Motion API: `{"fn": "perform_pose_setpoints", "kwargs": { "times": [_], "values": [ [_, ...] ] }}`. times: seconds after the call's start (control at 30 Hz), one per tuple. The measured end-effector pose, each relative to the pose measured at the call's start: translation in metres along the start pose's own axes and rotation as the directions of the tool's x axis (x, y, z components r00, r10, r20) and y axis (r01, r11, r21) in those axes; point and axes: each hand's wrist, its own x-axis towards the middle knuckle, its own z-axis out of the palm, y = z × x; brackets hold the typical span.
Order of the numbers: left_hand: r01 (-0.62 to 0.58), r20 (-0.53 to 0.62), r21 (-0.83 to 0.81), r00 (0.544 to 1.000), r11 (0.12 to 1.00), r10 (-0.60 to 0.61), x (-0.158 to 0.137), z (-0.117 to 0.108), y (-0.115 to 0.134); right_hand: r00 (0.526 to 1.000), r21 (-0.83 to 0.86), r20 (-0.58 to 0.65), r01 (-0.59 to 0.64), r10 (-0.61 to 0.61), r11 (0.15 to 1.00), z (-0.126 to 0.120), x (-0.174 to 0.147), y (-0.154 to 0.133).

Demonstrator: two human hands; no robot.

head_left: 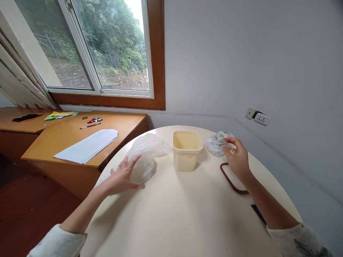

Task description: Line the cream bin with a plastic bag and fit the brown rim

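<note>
My left hand (pixel 124 176) is spread open at the left of the round table, beside a thin clear plastic bag (pixel 150 144) that lies loosely there. Between my hands stands a pale yellow plastic tub (pixel 186 157), upright, its open top showing bare inner walls. Over on the right, my right hand (pixel 237 157) hovers at a crumpled whitish plastic bag (pixel 215 145), thumb and forefinger curved with a gap between them. Whether the fingertips touch this bag cannot be made out. A brown loop with rounded corners (pixel 229 180) lies partly under my right wrist.
Below my right forearm a dark purple flat piece (pixel 258 213) shows in part on the white round table (pixel 166 221). A wooden desk (pixel 128 125) at the left carries papers (pixel 88 144), a pen (pixel 90 125) and small items. A wall with a socket (pixel 262 118) stands behind.
</note>
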Motion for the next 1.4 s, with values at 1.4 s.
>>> {"fn": "perform_pose_setpoints", "kwargs": {
  "times": [1.4],
  "values": [
    [-0.21, -0.183, -0.897, 0.977, 0.39, 0.107, -0.056, -0.077, 0.048, 0.649, 0.493, 0.72, -0.728, 0.246, 0.477, 0.044, -0.041, -0.091]
  ]
}}
